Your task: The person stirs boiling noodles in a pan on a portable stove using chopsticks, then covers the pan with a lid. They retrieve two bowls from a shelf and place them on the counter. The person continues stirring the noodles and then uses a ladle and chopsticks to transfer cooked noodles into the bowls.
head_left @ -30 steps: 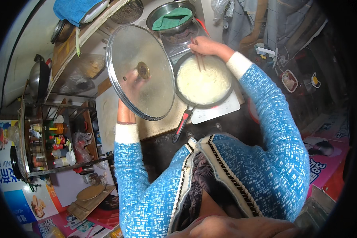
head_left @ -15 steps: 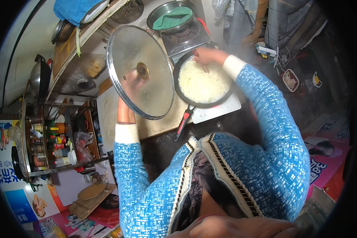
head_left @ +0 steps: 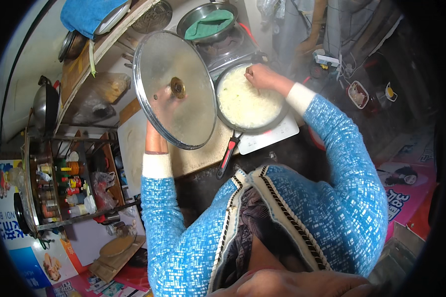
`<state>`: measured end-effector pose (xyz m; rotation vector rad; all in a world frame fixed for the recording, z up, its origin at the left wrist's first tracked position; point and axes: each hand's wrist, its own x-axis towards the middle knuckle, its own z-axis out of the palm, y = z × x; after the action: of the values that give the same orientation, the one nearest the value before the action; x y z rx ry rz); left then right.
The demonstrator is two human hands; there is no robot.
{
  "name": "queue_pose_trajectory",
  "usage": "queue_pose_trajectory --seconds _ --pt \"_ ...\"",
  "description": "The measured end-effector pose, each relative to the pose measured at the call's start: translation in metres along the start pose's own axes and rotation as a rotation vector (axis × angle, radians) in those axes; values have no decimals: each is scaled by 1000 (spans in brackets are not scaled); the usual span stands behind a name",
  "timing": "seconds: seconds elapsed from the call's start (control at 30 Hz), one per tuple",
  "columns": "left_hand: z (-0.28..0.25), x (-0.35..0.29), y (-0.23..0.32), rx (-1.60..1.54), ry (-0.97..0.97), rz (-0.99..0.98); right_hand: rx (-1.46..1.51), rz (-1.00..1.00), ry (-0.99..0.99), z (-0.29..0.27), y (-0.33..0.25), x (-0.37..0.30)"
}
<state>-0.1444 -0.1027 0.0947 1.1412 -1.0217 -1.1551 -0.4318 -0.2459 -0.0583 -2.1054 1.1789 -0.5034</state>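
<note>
Hands first: left hand (head_left: 166,106), centre-left of the frame, sits behind the glass lid (head_left: 195,116), blurred through misted glass, and it looks closed on the knob, which itself is hidden on the far side. Up at upper centre, the right hand (head_left: 260,79) is folded into a tight pinch, seemingly on chopsticks (head_left: 258,91), nearly all of them covered by the fist, right above the pale food (head_left: 248,106).

Now that lid: tilted up on edge, metal-rimmed, stiff, likely weighty for one wrist, slippery when steamed, and breakable if knocked. The knob is the place to hold it; the rim may well be hot. The food fills the round pan (head_left: 223,116) just right of the lid, soft and wet by its look, easily torn, so a light touch suits it. For the pan, grip the black-and-red handle (head_left: 227,156) pointing toward lower centre.

Further out, a white cooker plate (head_left: 272,138) lies under the pan; top centre, a metal bowl (head_left: 226,33) with a green cloth (head_left: 210,24) rests on a stove (head_left: 230,54). Far left, jars (head_left: 73,181) crowd a rack.
</note>
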Motion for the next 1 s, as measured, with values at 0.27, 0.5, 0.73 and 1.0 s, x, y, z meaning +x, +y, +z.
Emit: queue_pose_trajectory --seconds 0.27,0.5,0.73,1.0 --pt "-13 -3 1 756 -22 266 330 283 8 2 27 -35" --pt "-11 1 -1 -39 -20 -8 844 184 29 17 43 -47" --pt "-16 -5 -6 574 -55 279 973 134 270 26 46 -55" --pt "-18 -2 -10 1055 -63 544 666 294 401 15 39 -53"
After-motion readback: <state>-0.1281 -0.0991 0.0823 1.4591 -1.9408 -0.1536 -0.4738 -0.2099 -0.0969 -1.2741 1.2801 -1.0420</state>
